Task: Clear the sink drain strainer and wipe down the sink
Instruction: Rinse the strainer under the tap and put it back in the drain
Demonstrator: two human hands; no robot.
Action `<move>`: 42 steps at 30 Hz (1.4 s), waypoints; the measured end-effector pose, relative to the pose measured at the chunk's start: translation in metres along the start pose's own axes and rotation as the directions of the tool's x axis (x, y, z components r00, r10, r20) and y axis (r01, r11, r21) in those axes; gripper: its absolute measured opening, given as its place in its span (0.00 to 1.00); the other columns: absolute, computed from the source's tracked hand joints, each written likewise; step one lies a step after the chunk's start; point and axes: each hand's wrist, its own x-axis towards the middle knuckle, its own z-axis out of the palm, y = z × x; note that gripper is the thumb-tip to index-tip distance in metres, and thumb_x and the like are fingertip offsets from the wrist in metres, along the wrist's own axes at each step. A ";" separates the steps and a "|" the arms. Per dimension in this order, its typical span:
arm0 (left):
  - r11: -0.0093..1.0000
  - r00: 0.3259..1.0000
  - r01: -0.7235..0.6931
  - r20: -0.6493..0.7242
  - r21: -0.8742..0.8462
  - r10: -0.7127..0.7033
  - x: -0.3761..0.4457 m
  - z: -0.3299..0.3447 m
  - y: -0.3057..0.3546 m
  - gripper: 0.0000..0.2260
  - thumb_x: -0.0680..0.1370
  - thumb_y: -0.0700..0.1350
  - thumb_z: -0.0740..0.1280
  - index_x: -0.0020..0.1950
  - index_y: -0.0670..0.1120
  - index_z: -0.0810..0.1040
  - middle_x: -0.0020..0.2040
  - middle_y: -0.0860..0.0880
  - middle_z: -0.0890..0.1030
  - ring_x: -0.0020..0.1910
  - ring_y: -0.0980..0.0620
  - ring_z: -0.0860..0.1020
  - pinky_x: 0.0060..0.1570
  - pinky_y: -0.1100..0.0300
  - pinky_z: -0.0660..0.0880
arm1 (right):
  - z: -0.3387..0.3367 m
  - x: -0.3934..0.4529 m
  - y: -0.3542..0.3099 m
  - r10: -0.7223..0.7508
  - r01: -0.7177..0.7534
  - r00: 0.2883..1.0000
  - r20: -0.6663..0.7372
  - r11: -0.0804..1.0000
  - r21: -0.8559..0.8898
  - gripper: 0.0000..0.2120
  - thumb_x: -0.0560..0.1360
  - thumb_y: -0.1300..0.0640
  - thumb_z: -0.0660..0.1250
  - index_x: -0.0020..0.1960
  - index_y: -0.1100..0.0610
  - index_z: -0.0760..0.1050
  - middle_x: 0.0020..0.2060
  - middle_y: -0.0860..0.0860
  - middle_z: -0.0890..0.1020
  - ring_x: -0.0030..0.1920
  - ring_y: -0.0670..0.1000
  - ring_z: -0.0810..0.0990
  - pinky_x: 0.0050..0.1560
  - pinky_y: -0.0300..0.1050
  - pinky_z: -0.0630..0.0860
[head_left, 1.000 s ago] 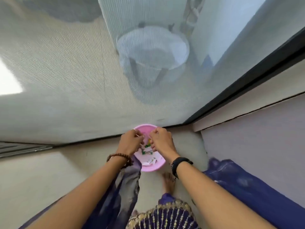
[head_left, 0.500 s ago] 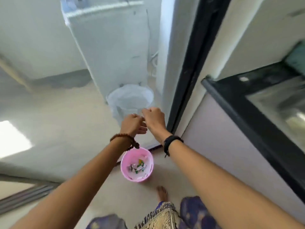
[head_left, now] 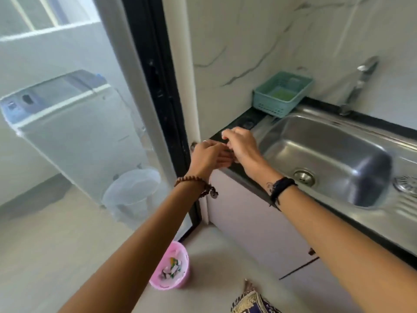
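The steel sink (head_left: 327,150) is set in a black counter at the right, its drain (head_left: 303,176) open at the basin floor. A round metal strainer (head_left: 406,184) lies on the drainboard at the far right edge. My left hand (head_left: 209,157) and my right hand (head_left: 241,145) touch each other over the counter's left corner, left of the basin. Their fingers overlap and blur, and I see nothing held. A small pink bin (head_left: 180,279) with scraps inside stands on the floor below my left forearm.
A faucet (head_left: 361,82) rises behind the sink. A teal basket (head_left: 266,102) sits at the counter's back left corner. The black door frame (head_left: 153,75) stands left of the counter; behind its glass are a washing machine (head_left: 67,123) and a white bucket (head_left: 130,195).
I have risen from the pink bin and turned right toward the sink. Both hands lifted from the bin up to the counter's corner, still close together.
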 end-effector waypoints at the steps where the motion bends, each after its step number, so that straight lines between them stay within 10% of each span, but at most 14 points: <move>1: 1.000 0.999 0.004 0.043 0.027 -0.005 0.005 0.016 0.005 0.08 0.77 0.34 0.59 0.38 0.41 0.72 0.29 0.45 0.78 0.24 0.54 0.79 0.29 0.65 0.78 | -0.018 0.003 0.001 0.002 -0.002 0.999 -0.034 1.000 0.003 0.14 0.73 0.56 0.63 0.29 0.54 0.69 0.23 0.48 0.71 0.26 0.48 0.69 0.30 0.40 0.65; 19: 0.955 0.831 0.034 0.522 0.296 -0.192 0.115 0.336 -0.042 0.11 0.76 0.34 0.59 0.35 0.42 0.73 0.31 0.45 0.77 0.22 0.59 0.77 0.26 0.68 0.76 | -0.312 0.074 0.119 0.162 -0.159 0.850 -0.501 0.986 0.049 0.03 0.77 0.57 0.62 0.46 0.55 0.74 0.31 0.47 0.77 0.28 0.43 0.73 0.26 0.31 0.67; 29: 0.844 0.727 0.163 0.516 0.511 -0.453 0.120 0.423 -0.127 0.13 0.77 0.33 0.60 0.34 0.43 0.73 0.32 0.46 0.72 0.30 0.54 0.71 0.23 0.71 0.72 | -0.412 0.039 0.222 0.367 -0.487 0.580 -0.728 0.872 0.052 0.10 0.73 0.65 0.64 0.54 0.63 0.75 0.53 0.59 0.79 0.51 0.57 0.77 0.44 0.42 0.73; 36: 0.815 0.710 0.126 0.522 0.565 -0.472 0.131 0.460 -0.147 0.11 0.77 0.39 0.64 0.58 0.38 0.76 0.51 0.43 0.75 0.49 0.49 0.72 0.55 0.53 0.75 | -0.432 0.042 0.250 0.449 -0.588 0.562 -0.695 0.808 0.047 0.14 0.75 0.60 0.66 0.57 0.68 0.76 0.55 0.65 0.79 0.53 0.61 0.79 0.47 0.47 0.74; 39: 0.791 0.701 0.139 0.505 0.595 -0.503 0.133 0.469 -0.154 0.05 0.77 0.40 0.64 0.46 0.40 0.78 0.50 0.44 0.75 0.50 0.48 0.73 0.56 0.51 0.75 | -0.426 0.048 0.253 0.436 -0.575 0.563 -0.702 0.817 0.046 0.11 0.75 0.60 0.66 0.53 0.66 0.78 0.52 0.63 0.80 0.50 0.60 0.80 0.44 0.45 0.74; 42: 0.804 0.717 0.252 0.454 0.539 -0.529 0.140 0.471 -0.162 0.12 0.77 0.38 0.64 0.59 0.34 0.75 0.56 0.37 0.79 0.50 0.45 0.76 0.56 0.50 0.75 | -0.418 0.056 0.254 0.430 -0.561 0.564 -0.705 0.826 0.055 0.11 0.74 0.60 0.66 0.55 0.63 0.77 0.53 0.60 0.80 0.51 0.58 0.79 0.44 0.43 0.73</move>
